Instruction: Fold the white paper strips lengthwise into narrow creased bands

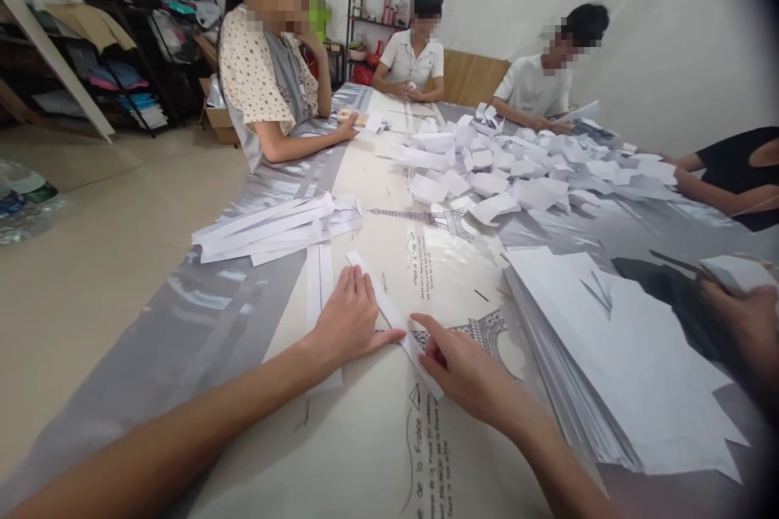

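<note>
A narrow folded strip of white paper [393,310] lies slantwise on the table in front of me. My left hand [350,312] lies flat over its upper part, the fingers stretched out and the thumb reaching across the strip. At the lower part, my right hand [456,357] touches the strip's right edge, its index finger extended and the other fingers curled. Another long white paper strip [320,284] runs partly beneath my left hand and forearm. Farther up on the left is a loose pile of folded paper strips [268,231].
A thick stack of white paper sheets [602,349] stands at the right, beside a co-worker's hand [746,324] holding paper. Folded paper pieces [517,162] are heaped farther back. Several people sit around the table [237,340], which has a printed cover. Shelves [122,40] stand behind on the left.
</note>
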The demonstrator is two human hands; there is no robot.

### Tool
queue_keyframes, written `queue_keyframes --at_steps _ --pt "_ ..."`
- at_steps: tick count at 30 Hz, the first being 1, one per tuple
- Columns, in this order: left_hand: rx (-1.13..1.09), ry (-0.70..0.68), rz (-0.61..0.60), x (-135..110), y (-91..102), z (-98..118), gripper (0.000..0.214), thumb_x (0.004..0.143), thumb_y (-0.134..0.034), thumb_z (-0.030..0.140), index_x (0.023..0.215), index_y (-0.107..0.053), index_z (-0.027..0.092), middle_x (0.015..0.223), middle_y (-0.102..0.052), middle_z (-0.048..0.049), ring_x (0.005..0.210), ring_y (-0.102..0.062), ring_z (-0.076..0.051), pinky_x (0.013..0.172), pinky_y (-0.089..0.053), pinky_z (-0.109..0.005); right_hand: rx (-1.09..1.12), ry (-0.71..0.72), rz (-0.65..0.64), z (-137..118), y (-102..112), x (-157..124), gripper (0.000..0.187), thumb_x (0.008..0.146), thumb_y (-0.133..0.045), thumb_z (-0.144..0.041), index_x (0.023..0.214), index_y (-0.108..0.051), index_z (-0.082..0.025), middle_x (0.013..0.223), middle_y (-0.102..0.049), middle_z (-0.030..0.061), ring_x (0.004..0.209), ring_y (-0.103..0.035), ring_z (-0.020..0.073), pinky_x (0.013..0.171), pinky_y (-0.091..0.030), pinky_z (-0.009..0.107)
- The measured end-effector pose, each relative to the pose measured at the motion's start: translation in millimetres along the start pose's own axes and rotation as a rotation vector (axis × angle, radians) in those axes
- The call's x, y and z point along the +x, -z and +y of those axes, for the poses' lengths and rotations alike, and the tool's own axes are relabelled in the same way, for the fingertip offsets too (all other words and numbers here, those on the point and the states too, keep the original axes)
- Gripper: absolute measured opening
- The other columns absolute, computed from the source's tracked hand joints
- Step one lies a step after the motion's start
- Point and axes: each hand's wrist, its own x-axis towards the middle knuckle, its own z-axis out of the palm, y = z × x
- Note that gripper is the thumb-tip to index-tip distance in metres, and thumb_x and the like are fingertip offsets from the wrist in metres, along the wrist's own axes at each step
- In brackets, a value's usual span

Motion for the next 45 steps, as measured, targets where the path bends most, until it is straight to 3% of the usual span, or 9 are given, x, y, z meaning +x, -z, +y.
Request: queue_keyframes --at_steps 13,19,24,28,31,33,40,45 --pt "-0.015 0.047 0.026 -1 -4.7 3 0.109 0.089 -0.035 0.086 0.14 -0.054 -0.009 0.14 -0.054 -0.0371 0.137 -0.047 -0.05 0.115 -0.029 -0.06 -0.119 0.003 0.028 -10 4 1 0.043 0.092 -0.04 -0.008 0.129 -0.054 -0.026 0.083 -0.065 0.0028 0.077 -0.06 0.0229 0.062 -0.034 0.028" --pt "-0.061 0.05 -0.013 -1 -6.2 2 0.108 0.091 -0.032 0.084 0.141 -0.051 -0.01 0.144 -0.05 -0.0385 0.14 -0.043 -0.05 0.117 -0.029 -0.062 -0.078 -0.007 0.004 -9 4 0 0.041 0.095 -0.039 -0.009 0.131 -0.051 -0.024 0.087 -0.065 0.0042 0.081 -0.061 0.0239 0.064 -0.037 0.029" --pt "-0.104 0.06 0.047 -4 -4.9 3 0.105 0.091 -0.036 0.083 0.148 -0.046 -0.004 0.149 -0.047 -0.0348 0.145 -0.037 -0.049 0.118 -0.028 -0.064 -0.034 0.003 -0.008 -6 3 0 0.04 0.096 -0.039 -0.011 0.132 -0.05 -0.024 0.092 -0.066 0.0051 0.084 -0.06 0.0234 0.065 -0.039 0.028" --pt "-0.043 -0.012 0.096 -6 0.1 13 0.082 0.101 -0.045 0.063 0.148 -0.045 -0.004 0.156 -0.039 -0.031 0.152 -0.027 -0.042 0.123 -0.028 -0.055 -0.027 0.004 -0.008 -6 4 1 0.04 0.094 -0.042 -0.011 0.131 -0.05 -0.024 0.088 -0.064 0.0037 0.079 -0.058 0.0218 0.065 -0.04 0.027" --pt "-0.053 -0.131 0.064 -8 -1.9 19 0.058 0.107 -0.044 0.04 0.142 -0.052 -0.005 0.15 -0.049 -0.0297 0.148 -0.039 -0.038 0.122 -0.033 -0.048 -0.024 0.019 -0.002 -6 3 1 0.04 0.094 -0.042 -0.01 0.132 -0.05 -0.023 0.086 -0.063 0.0032 0.079 -0.058 0.0215 0.065 -0.04 0.027" --pt "-0.072 -0.177 0.039 -9 -5.2 22 0.054 0.107 -0.042 0.035 0.138 -0.054 -0.008 0.145 -0.053 -0.0316 0.144 -0.045 -0.038 0.121 -0.036 -0.048 -0.028 0.018 -0.002 -5 2 1 0.04 0.095 -0.041 -0.011 0.132 -0.049 -0.023 0.084 -0.061 0.0027 0.077 -0.057 0.0216 0.063 -0.039 0.027" --pt "-0.188 -0.127 0.04 -13 -3.9 26 0.09 0.101 -0.034 0.069 0.142 -0.05 -0.009 0.149 -0.047 -0.0347 0.145 -0.042 -0.043 0.118 -0.038 -0.053 -0.056 0.093 -0.02 6 3 -5 0.046 0.095 -0.045 -0.014 0.139 -0.048 -0.025 0.083 -0.063 0.0022 0.077 -0.059 0.0216 0.063 -0.04 0.029" --pt "-0.151 -0.122 0.014 -13 -0.6 28 0.091 0.1 -0.033 0.07 0.14 -0.051 -0.01 0.149 -0.046 -0.035 0.143 -0.043 -0.044 0.118 -0.036 -0.052 -0.076 0.082 -0.046 11 6 -7 0.051 0.093 -0.047 -0.013 0.143 -0.048 -0.026 0.083 -0.065 0.0028 0.078 -0.061 0.022 0.062 -0.042 0.029"
